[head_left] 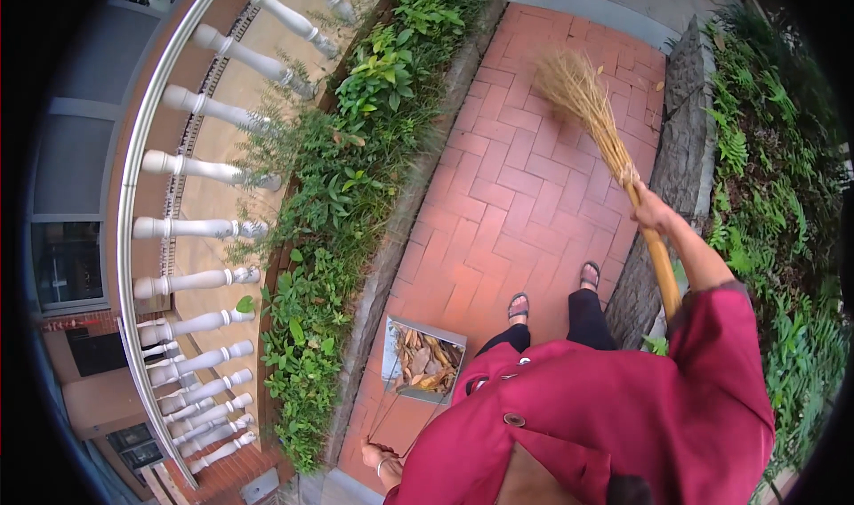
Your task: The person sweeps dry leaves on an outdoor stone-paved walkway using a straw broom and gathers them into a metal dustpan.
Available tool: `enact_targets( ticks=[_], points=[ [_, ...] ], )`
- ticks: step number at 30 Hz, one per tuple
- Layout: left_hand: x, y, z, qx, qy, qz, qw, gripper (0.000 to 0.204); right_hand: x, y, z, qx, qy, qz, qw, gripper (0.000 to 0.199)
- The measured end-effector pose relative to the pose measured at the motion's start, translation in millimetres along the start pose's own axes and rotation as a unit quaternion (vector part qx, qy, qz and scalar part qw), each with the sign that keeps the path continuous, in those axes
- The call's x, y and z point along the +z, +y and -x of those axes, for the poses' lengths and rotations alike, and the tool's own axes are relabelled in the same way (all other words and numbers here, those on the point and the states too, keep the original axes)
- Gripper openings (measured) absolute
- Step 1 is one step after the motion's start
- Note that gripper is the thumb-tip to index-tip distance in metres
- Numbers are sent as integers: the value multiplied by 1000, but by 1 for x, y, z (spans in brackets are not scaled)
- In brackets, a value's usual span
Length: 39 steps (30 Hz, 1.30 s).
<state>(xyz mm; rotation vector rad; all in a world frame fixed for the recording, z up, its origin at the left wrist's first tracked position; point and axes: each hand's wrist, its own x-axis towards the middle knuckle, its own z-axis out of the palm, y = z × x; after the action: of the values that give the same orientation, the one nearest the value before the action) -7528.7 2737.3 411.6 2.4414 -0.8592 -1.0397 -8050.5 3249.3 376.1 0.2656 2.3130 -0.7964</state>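
My right hand (653,211) is wrapped round the handle of a straw broom (614,149), just below the binding of its bristles. The bristles fan out over the brick path ahead, slightly blurred, and the thick handle runs back past my right sleeve. Low on the left, my left hand (381,458) is closed on the thin wire handle of a metal dustpan (392,352). Dry brown leaves (427,360) fill much of the pan, which is beside my left foot and tilted. Part of the wire handle is hidden by my maroon shirt.
The red brick path (498,180) runs between stone kerbs. Green plants (356,149) border it on the left, with a white balustrade (200,165) beyond. Rough stone edging (689,96) and ferns (765,211) line the right. A few small leaves lie near the bristles.
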Motion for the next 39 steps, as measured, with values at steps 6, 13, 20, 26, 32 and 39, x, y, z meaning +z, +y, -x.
enact_targets(
  ticks=[6,13,20,26,32,39],
  points=[
    [71,4,86,31,5,-35,999,38,-66,50,127,-4,-175,21,984,75],
    [134,6,153,63,7,-45,997,37,-174,93,172,58,-316,218,922,81],
    [163,13,227,50,-17,-46,998,39,-227,132,29,88,-26,11,996,76],
    [209,10,229,91,-56,-33,994,40,-240,81,-7,4,-29,-7,1000,79],
    [291,21,294,83,-82,-73,991,36,-251,13,-20,-28,-260,160,952,75],
    [366,32,338,84,-70,-56,992,36,-245,-29,-164,-136,-337,265,893,72]
  ],
)
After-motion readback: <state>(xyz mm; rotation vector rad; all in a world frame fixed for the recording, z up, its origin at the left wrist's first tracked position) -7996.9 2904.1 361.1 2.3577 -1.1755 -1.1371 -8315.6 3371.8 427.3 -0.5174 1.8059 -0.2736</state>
